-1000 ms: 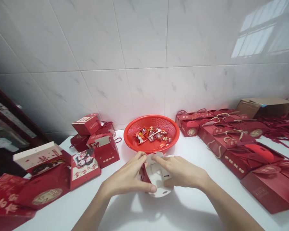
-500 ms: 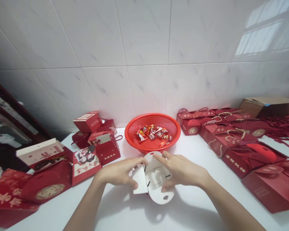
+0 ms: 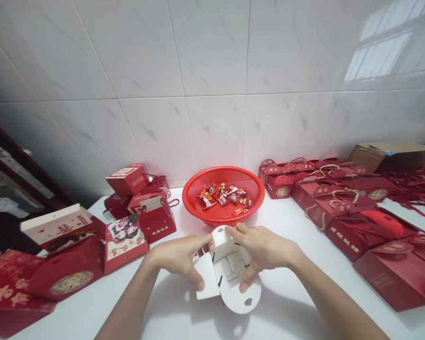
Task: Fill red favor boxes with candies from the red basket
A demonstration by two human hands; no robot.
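An open carton [image 3: 230,267], white inside, lies between my hands on the white table. Its flaps are spread: a rectangular one on the left, a large rounded one with a cut-out toward me, and another rounded one at the far side. My left hand [image 3: 182,259] grips the left flap, thumb on top. On the right side, my right hand [image 3: 265,252] holds the carton wall, its thumb inside by the near rounded flap. Just behind stands a red plastic basket [image 3: 189,208] with wrapped candies [image 3: 225,195].
Red printed boxes [image 3: 152,217] stand at the left. Rows of red boxes with cord handles [image 3: 343,231] fill the right side. A brown cardboard box [image 3: 393,156] and dark red ribbons [image 3: 414,189] lie farther right. Behind is a tiled wall [image 3: 216,118].
The carton has tilted and turned slightly, its near rounded flap now lower and farther right. Both hands have kept their hold on it, with my right thumb a little lower.
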